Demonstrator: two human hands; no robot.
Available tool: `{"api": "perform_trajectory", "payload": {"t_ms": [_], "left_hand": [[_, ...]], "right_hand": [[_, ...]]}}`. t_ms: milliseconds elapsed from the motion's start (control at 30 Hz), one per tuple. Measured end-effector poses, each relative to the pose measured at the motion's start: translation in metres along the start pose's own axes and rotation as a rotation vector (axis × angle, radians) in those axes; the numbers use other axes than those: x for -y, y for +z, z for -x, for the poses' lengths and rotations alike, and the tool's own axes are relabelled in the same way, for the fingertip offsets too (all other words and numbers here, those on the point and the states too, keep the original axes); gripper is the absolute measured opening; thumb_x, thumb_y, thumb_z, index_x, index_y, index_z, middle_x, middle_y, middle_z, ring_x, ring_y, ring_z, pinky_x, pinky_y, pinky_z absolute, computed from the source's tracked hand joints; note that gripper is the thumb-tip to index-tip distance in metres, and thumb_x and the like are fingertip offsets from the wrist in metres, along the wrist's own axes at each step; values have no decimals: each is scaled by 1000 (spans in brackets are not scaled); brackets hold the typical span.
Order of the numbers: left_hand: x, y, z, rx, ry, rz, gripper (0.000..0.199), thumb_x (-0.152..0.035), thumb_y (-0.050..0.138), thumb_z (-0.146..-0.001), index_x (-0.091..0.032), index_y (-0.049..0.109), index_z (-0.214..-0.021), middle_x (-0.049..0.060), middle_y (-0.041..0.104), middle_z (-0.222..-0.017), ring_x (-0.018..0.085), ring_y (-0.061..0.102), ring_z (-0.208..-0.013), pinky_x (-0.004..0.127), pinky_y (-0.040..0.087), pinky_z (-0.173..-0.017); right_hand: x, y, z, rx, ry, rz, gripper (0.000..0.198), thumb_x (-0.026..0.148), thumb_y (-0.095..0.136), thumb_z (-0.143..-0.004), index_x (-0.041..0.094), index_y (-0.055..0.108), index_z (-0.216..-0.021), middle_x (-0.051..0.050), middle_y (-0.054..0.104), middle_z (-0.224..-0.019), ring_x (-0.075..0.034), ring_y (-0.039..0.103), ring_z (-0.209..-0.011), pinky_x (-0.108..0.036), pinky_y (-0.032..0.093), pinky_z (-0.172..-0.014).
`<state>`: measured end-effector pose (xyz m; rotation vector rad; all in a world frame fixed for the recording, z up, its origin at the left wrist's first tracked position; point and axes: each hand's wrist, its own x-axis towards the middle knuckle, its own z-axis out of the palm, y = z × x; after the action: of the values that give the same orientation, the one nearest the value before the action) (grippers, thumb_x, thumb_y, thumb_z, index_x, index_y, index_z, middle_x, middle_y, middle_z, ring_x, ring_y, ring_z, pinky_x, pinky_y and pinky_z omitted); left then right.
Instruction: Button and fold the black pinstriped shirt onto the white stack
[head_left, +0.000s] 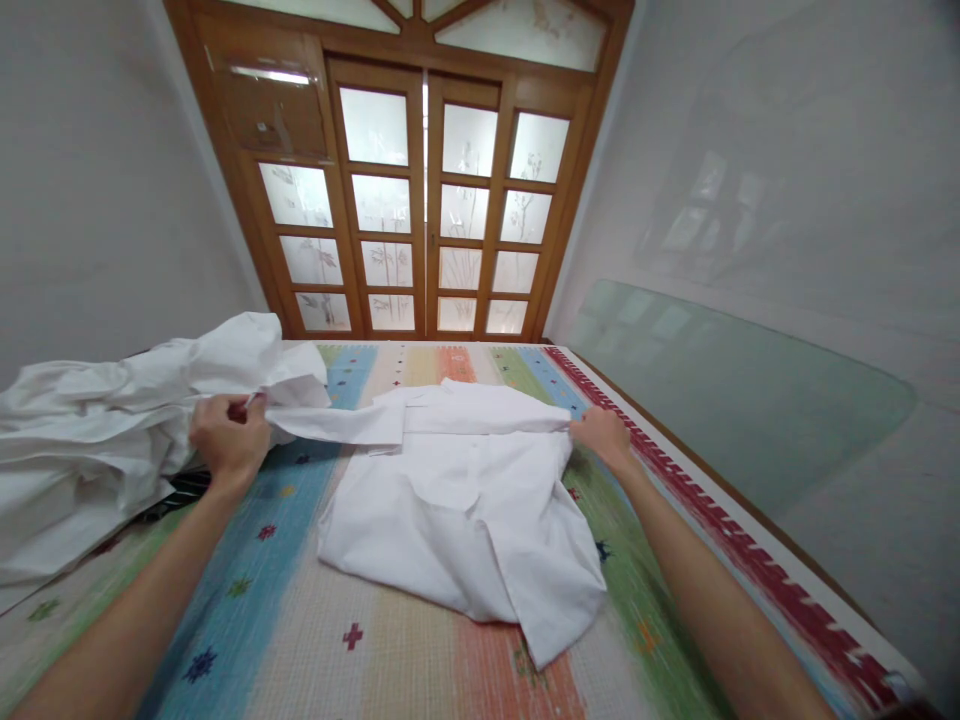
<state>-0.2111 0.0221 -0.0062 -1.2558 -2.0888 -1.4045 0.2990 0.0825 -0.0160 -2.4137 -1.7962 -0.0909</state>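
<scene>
A white shirt [457, 490] lies spread on the striped cloth, partly folded, with a loose lower corner pointing toward me. One long white sleeve [345, 424] stretches out to the left from its upper part. My left hand [231, 440] is closed in a pinch on the white fabric at the sleeve's far end, close beside the heap of white clothes. On the opposite side, my right hand [602, 436] is closed on the shirt's upper right edge, where a folded strip of fabric ends. The fingertips of the right hand are mostly hidden.
A heap of white clothes [112, 430] sits at the left, with a dark striped piece [180, 492] under it. The striped cloth [300, 600] covers the surface. A greenish glass panel [720, 390] is by the right wall. Wooden doors [420, 200] with frosted panes stand at the back.
</scene>
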Motion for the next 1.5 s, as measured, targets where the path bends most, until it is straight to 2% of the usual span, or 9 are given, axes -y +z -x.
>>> {"api": "perform_trajectory", "payload": {"t_ms": [100,200,367,467,667,867,1100,1367,1500], "left_hand": [[2,-2,1,-43,180,-9,11,-23,50,-80,-18,58,-86,5,51,-82,28,50,-92,45,42,-86],[-22,11,18,41,400,-24,21,-15,47,-77,-16,61,-92,10,54,-91,30,50,-98,46,42,-89],[-79,54,74,606,783,127,24,-25,46,-87,-19,62,-104,10,62,-106,24,55,-104,39,44,-94],[-94,75,104,866,911,21,36,-35,52,-88,-20,58,-120,11,59,-128,28,51,-118,43,42,-97],[-86,80,123,897,810,-171,53,-52,41,-91,-20,51,-132,13,50,-141,33,46,-127,49,37,-100],[-83,60,120,863,733,-281,71,-68,42,-83,-13,57,-127,19,53,-136,41,45,-124,55,34,-98],[-84,44,118,898,732,-370,82,-74,39,-79,-10,56,-128,21,52,-135,43,41,-125,54,32,-98],[-79,25,108,1014,715,-448,93,-80,45,-69,-12,53,-132,22,47,-139,43,42,-123,55,35,-96],[-79,16,106,1049,677,-465,93,-80,48,-66,-14,53,-132,22,47,-139,43,42,-124,56,36,-96]], "right_hand": [[-12,2,-6,48,-59,33,32,30,57,-80,11,67,-103,-20,65,-107,-32,63,-99,-35,47,-75],[19,5,-1,-47,-267,-5,34,24,58,-79,14,61,-112,-15,61,-116,-27,60,-106,-32,46,-83],[111,21,21,55,-660,-37,47,39,60,-83,20,54,-126,-12,51,-133,-26,62,-99,-35,48,-79],[151,33,31,59,-732,-9,28,30,48,-92,20,63,-113,-11,61,-119,-26,64,-94,-35,47,-76],[155,30,14,-67,-587,-9,30,13,37,-93,14,61,-112,-17,64,-111,-26,64,-95,-34,46,-76],[81,6,-23,-216,-238,21,32,11,36,-92,14,61,-113,-18,66,-101,-27,65,-92,-34,47,-73],[16,12,-22,-211,-81,149,36,11,35,-92,11,69,-103,-24,55,-121,-28,65,-86,-35,47,-67],[81,12,-14,-313,-390,16,28,13,48,-83,12,69,-101,-21,58,-115,-33,49,-113,-44,39,-91],[134,25,-23,-53,-512,-141,34,22,50,-84,18,64,-115,-13,61,-120,-25,55,-110,-34,41,-91]]}}
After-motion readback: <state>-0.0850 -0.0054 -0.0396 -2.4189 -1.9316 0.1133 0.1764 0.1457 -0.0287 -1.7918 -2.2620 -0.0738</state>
